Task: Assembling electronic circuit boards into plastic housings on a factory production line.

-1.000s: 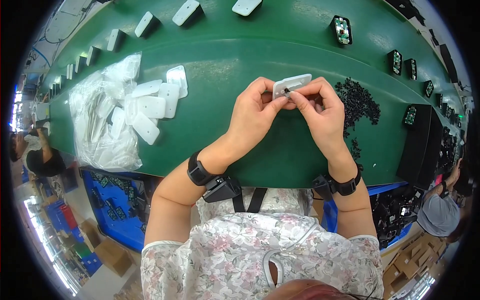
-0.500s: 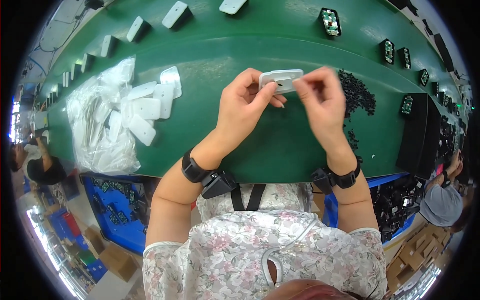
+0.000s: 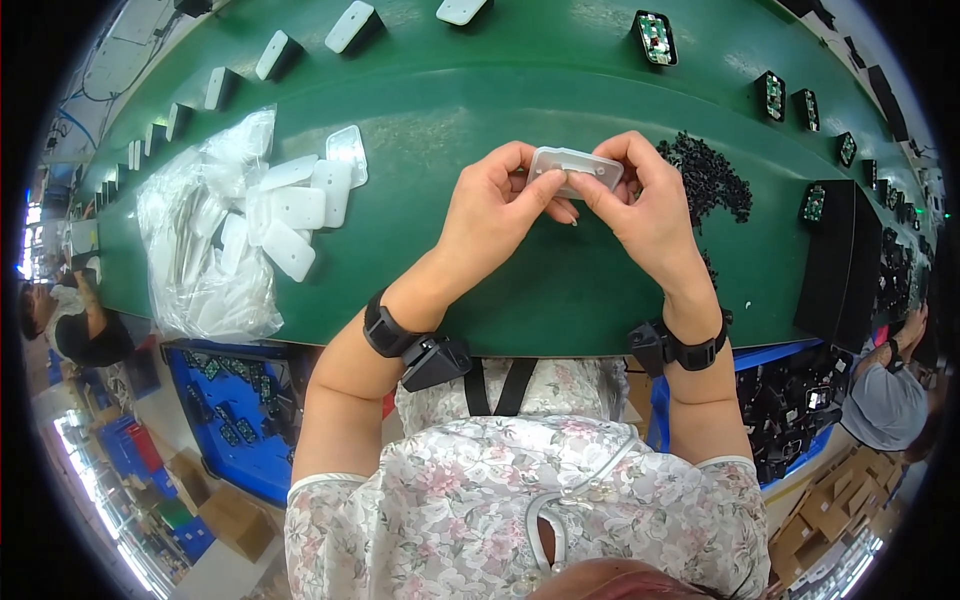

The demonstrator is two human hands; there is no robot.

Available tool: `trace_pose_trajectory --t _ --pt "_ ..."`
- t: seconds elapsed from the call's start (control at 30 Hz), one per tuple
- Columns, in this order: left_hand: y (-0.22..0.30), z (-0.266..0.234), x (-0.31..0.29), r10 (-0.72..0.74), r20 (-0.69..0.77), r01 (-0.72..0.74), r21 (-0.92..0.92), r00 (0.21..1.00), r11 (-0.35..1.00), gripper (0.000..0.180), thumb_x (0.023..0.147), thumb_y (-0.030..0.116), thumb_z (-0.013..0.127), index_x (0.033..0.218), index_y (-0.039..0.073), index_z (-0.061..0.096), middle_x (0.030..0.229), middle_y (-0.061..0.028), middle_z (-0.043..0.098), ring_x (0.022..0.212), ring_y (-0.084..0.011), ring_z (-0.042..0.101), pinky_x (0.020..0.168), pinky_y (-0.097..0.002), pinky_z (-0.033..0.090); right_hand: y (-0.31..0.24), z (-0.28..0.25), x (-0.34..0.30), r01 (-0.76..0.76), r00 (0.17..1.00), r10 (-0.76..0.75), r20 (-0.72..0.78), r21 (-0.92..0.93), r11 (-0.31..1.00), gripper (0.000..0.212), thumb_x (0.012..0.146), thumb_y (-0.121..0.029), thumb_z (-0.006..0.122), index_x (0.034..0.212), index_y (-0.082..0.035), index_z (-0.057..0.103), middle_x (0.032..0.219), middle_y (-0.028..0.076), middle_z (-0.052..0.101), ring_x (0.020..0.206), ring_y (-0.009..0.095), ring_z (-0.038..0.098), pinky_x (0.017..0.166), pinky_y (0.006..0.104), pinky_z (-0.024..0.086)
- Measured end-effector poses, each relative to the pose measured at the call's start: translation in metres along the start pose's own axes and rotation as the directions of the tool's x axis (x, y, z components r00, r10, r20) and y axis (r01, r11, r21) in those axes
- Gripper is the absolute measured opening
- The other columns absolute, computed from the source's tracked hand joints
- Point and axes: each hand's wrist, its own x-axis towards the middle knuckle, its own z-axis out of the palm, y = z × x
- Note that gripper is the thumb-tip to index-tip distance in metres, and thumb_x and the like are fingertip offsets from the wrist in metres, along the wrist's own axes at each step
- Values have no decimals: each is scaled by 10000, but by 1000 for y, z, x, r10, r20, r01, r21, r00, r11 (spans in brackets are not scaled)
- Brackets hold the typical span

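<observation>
Between my hands, over the green table (image 3: 540,290), is a white plastic cover (image 3: 573,160) with rounded corners, tilted so its inner side shows. My left hand (image 3: 505,198) grips its left end, thumb on the face and fingers behind. My right hand (image 3: 648,195) holds the right end, its thumb pressed on the face close to my left thumb. Whatever lies under the thumbs is hidden. Just right of my right hand spreads a heap of small black parts (image 3: 712,180). To the left, several loose white covers (image 3: 297,207) lie beside a clear plastic bag (image 3: 200,290) of more covers.
Black housings with green circuit boards (image 3: 657,40) line the far right; white-topped housings (image 3: 352,27) line the far left. A black box (image 3: 835,265) stands at the right. Blue bins (image 3: 235,465) sit below the table edge. Other people (image 3: 885,395) are at both sides.
My right hand, blurred and raised at the cover's right end before, now has its thumb pressed on the cover's face beside my left thumb. The cover has shifted slightly right.
</observation>
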Motion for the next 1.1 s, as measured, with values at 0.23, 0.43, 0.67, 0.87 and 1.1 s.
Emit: trace_pose_trajectory --t 0.23,0.43,0.67,0.87,1.1 --pt "14 -6 4 -115 71 124 -142 991 982 219 960 92 459 1052 -97 521 982 -153 630 759 -213 679 705 -277 555 11 -6 9 -200 976 155 151 361 911 225 818 -150 709 910 -20 550 758 5 569 618 29 497 501 174 393" --pt "6 -19 17 -85 -76 77 -100 994 992 180 948 68 465 1027 -86 518 894 -152 639 670 -199 669 621 -257 543 13 -2 12 -162 986 122 117 445 881 254 870 -194 656 1032 -16 574 784 3 582 637 36 500 521 168 388" --pt "-15 -70 36 314 -341 2 681 886 732 64 838 85 606 869 48 648 772 -98 564 688 -217 576 604 -324 447 20 -26 41 72 964 -74 -254 -15 997 180 898 -161 597 985 -5 623 826 -2 618 685 50 511 613 198 423" --pt "-11 -67 43 425 -206 -47 857 881 513 100 824 89 644 918 86 680 837 -67 526 660 -169 523 597 -277 439 57 -75 148 -140 851 -243 -465 -649 748 403 835 -439 630 1016 -80 660 922 76 642 835 209 611 747 324 480" --pt "-5 -59 35 644 -208 -171 864 736 474 252 818 48 631 1067 85 610 1008 -121 529 801 -275 590 640 -378 498 50 -71 194 -225 974 174 -144 -541 810 465 845 -445 620 1050 -28 640 868 107 641 757 220 658 630 323 544"
